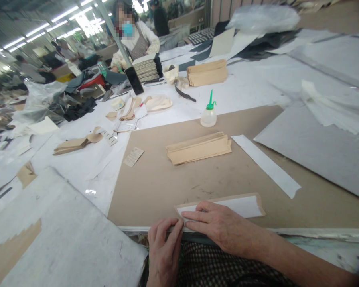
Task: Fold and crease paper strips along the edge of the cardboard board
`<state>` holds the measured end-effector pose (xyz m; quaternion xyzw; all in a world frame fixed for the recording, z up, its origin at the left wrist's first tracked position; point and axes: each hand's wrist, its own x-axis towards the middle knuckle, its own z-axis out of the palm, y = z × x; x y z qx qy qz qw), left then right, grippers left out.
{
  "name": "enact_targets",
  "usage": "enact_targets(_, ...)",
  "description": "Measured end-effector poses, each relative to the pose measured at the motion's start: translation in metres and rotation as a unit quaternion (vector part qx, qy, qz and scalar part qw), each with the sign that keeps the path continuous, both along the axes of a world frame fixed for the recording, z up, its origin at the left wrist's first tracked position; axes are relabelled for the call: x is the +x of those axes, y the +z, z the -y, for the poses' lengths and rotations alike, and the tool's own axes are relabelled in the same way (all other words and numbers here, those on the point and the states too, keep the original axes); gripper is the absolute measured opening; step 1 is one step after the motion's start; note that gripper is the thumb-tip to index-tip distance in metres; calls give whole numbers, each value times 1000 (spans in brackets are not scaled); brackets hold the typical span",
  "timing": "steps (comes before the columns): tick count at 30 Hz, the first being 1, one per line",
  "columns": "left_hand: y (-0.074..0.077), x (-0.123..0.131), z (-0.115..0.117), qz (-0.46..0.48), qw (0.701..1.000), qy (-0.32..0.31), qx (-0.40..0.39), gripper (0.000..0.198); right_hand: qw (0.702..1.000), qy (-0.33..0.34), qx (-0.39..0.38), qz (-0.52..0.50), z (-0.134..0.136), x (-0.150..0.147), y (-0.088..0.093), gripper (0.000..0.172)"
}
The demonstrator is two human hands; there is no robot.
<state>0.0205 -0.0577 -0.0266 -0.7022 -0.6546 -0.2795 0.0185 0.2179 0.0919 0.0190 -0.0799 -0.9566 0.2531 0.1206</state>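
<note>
A tan strip (261, 205) with a narrower white strip (242, 206) on top lies along the board's front edge. My right hand (218, 223) rests on the white strip, its fingers stretched out and pressing near the left end. At the lower left corner of the tan strip, my left hand (166, 243) is closed, thumb and forefinger pinching its edge. The fingers partly hide that corner. Farther back on the brown board (149, 179) sits a stack of tan strips (200, 149). To its right lies a loose white strip (266, 165).
A clear squeeze bottle with a green spout (208, 115) stands behind the stack. A small printed card (134, 157) lies left of it. Grey sheets (320, 147) cover the right side. Across the table, a person (137, 40) is beside stacked pieces (145, 67) and a phone (134, 80).
</note>
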Motion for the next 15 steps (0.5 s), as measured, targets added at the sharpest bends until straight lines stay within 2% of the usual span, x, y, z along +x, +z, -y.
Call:
enact_targets(9, 7, -3, -2, -65, 997, -16, -27, 42, 1000, 2, -12, 0, 0, 1, -1, 41)
enact_targets(15, 13, -4, -3, -156, 986, -41, -53, 44, 1000, -6, -19, -13, 1, 2, -5, 41)
